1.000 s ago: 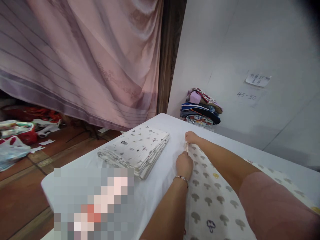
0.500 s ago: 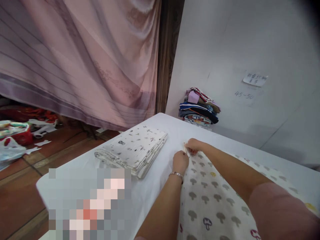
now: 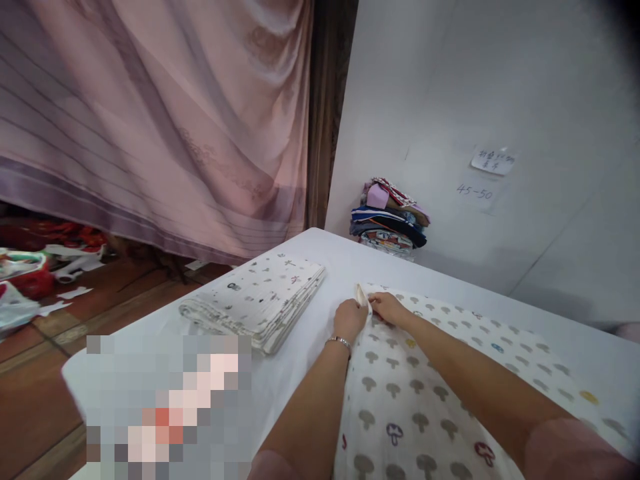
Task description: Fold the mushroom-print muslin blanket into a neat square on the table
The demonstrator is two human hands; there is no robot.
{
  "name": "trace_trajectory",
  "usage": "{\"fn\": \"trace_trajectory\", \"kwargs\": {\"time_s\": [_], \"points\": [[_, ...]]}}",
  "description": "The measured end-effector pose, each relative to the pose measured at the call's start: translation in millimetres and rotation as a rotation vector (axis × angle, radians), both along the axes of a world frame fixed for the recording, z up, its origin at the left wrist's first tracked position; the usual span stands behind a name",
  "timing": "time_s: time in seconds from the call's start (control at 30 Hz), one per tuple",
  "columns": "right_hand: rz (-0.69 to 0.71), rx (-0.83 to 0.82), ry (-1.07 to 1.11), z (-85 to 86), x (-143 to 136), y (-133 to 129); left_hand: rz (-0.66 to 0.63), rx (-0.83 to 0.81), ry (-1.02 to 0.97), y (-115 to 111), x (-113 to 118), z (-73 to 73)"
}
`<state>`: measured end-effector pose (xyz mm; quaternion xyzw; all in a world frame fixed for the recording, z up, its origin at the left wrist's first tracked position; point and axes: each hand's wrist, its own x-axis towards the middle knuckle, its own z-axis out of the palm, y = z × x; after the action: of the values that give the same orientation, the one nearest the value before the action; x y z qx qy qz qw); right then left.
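A white cloth with a mushroom print [image 3: 400,400] lies across the white table, running toward me and off to the right. At its far left corner my left hand [image 3: 350,317], with a bracelet at the wrist, pinches the edge. Close beside it, my right hand [image 3: 389,309] grips the same edge, fingers pressed together on the fabric. A small fold of the cloth stands up between the two hands. To the left of my hands rests a folded white cloth with small dark prints [image 3: 270,293], which neither hand touches.
The white table [image 3: 330,257] meets a pale wall bearing a handwritten paper note [image 3: 493,161]. Folded clothes [image 3: 390,213] are stacked by the wall. A pink curtain [image 3: 200,120] hangs at the left, above a red basket [image 3: 30,273] on the floor. A pixelated patch covers the lower left.
My right hand has moved slightly down and nearer the left hand. More of the mushroom-print cloth now shows flat on the table beyond my right arm. The view has shifted slightly.
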<state>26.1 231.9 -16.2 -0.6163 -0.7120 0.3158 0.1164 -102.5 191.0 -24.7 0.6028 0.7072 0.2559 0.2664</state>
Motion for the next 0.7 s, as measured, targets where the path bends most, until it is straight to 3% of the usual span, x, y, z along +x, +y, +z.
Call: {"fn": "trace_trajectory", "kwargs": {"time_s": [0.3,0.53,0.7], "points": [[0.037,0.061,-0.036,3.6,-0.9,-7.0,-0.016,-0.04,0.078,-2.3,1.2,2.8],[0.08,0.237,-0.186,21.9,-20.2,16.9,0.058,0.031,0.13,-2.5,5.8,-7.4],[0.11,0.171,-0.432,35.6,-47.1,34.1,0.058,0.026,0.111,-2.4,6.4,-9.5]]}}
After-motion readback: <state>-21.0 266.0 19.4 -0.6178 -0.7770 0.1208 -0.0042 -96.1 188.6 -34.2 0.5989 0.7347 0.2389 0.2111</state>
